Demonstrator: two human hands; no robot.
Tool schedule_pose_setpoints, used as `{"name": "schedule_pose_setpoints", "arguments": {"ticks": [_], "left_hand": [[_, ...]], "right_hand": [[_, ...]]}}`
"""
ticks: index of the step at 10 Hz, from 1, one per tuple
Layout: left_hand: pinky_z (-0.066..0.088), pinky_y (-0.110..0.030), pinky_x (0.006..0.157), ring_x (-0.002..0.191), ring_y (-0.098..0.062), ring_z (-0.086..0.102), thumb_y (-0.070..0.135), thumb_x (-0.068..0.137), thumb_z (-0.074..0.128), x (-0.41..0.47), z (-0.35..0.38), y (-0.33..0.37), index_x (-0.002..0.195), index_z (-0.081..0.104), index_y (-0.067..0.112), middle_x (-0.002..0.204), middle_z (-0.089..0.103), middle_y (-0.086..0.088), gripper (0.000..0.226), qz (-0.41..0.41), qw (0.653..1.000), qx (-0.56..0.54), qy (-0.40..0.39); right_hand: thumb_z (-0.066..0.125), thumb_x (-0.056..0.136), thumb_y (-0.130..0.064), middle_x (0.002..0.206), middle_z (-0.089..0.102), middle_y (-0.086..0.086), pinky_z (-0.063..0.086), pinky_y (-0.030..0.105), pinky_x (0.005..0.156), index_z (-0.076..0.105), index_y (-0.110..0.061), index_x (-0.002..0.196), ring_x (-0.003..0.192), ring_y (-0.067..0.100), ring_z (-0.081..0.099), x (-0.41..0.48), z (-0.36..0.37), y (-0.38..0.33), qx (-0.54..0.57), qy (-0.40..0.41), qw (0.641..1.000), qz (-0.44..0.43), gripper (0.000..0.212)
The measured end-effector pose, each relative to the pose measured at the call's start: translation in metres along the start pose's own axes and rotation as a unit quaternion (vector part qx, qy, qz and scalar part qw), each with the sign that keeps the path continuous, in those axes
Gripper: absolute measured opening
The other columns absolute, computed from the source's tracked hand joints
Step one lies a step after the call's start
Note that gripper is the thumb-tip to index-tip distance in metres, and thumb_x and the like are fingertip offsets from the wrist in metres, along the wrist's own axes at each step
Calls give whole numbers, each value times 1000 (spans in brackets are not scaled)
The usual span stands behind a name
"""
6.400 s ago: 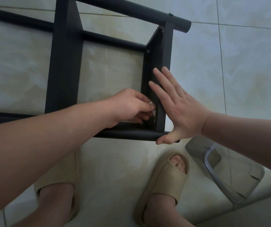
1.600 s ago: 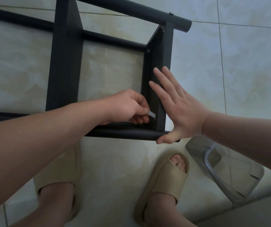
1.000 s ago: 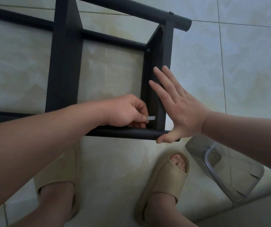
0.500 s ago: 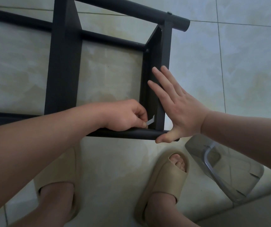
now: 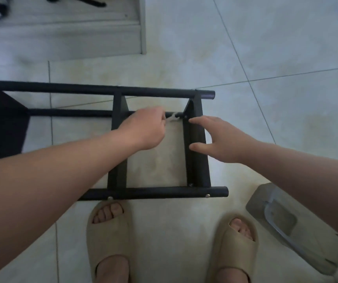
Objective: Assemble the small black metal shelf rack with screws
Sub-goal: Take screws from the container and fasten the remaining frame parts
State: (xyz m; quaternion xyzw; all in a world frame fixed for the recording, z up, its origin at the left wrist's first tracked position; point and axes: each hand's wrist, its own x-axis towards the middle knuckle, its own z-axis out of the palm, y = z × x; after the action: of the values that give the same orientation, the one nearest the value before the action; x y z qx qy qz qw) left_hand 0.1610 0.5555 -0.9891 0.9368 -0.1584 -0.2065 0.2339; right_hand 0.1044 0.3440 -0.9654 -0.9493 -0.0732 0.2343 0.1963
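Rack: the black metal rack is lying on its side on the tiled floor, just in front of the person's feet. Its left part is running out of the picture.
Left hand: the left hand is reaching inside the frame toward the far right corner. Its fingers are curling around a small pale tool, which is too blurred to name.
Tool tip: it is pointing at the joint beside the end panel. Whether it is touching a screw there, I cannot tell.
Right hand: the right hand is hovering at the end panel with fingers spread and relaxed, gripping nothing. Contact with the metal is not clear.
Screw heads: two bright screw heads are showing on the near tube.
Slippers: beige slippers are standing just beside the near tube.
Plastic piece: a clear plastic piece is lying at the right, partly hidden by the forearm.
Top left: a grey board is showing, and the things on it are cut off and blurred.
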Motion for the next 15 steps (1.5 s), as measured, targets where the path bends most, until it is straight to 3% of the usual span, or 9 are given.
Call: {"name": "schedule_pose_setpoints", "arguments": {"ticks": [1,3,6,8,11,12,13,14,15], "left_hand": [[38,-40,71,92,-25,47,18,102,41,33,-22,9,97,45,19,97,51,-1,6,30,997,36,64],[37,-39,65,84,-31,55,13,100,39,103,-30,-12,108,41,13,94,56,-10,8,-76,994,70,28],[37,-37,61,72,-26,53,10,96,47,136,-21,-48,99,40,12,91,57,-11,8,-115,991,63,25],[42,-41,58,66,-27,54,3,96,39,86,-50,-17,96,38,11,94,54,-10,8,-62,992,91,61],[46,-33,81,81,-18,49,10,103,36,-52,-81,50,124,56,5,105,57,-12,30,-62,987,139,-55],[49,-41,86,84,-26,57,17,102,39,-115,-68,70,129,48,8,117,62,-17,30,-109,993,44,9],[46,-50,98,100,-37,60,13,100,39,-156,-41,71,115,42,8,108,63,-14,16,-128,990,59,-6],[37,-50,105,94,-34,54,5,93,38,-194,-19,74,104,33,14,96,55,-7,14,-128,988,72,-39],[36,-44,98,92,-32,53,6,92,37,-223,4,71,104,34,16,88,53,-3,16,-136,989,59,-30]], "right_hand": [[66,93,-42,159,37,0,31,39,117,29,-24,157,147,21,28,30,-27,3,-20,19,999,34,76],[70,90,-46,165,21,-3,27,47,119,13,-29,161,152,21,16,92,-41,17,-71,-22,995,60,92],[80,76,-56,136,45,0,36,36,86,35,-28,149,131,24,38,116,-40,29,-101,-29,993,62,90],[76,80,-56,127,48,3,37,38,92,45,-24,139,120,26,46,54,-66,-3,-172,30,983,53,74],[71,91,-39,119,52,5,44,36,72,61,-12,116,93,30,60,-96,-60,-68,-145,71,980,119,38],[69,94,-36,113,53,4,48,39,72,61,-12,109,90,30,61,-143,-31,-78,-128,84,981,121,30],[67,94,-34,107,52,3,53,42,74,56,-14,106,89,29,60,-183,1,-83,-102,115,980,123,26],[66,92,-29,103,51,1,49,37,69,51,-15,105,89,26,58,-217,36,-89,-68,131,982,121,23],[68,90,-27,103,54,-1,45,36,66,48,-18,106,89,25,58,-243,63,-96,-50,132,982,125,27]]}}
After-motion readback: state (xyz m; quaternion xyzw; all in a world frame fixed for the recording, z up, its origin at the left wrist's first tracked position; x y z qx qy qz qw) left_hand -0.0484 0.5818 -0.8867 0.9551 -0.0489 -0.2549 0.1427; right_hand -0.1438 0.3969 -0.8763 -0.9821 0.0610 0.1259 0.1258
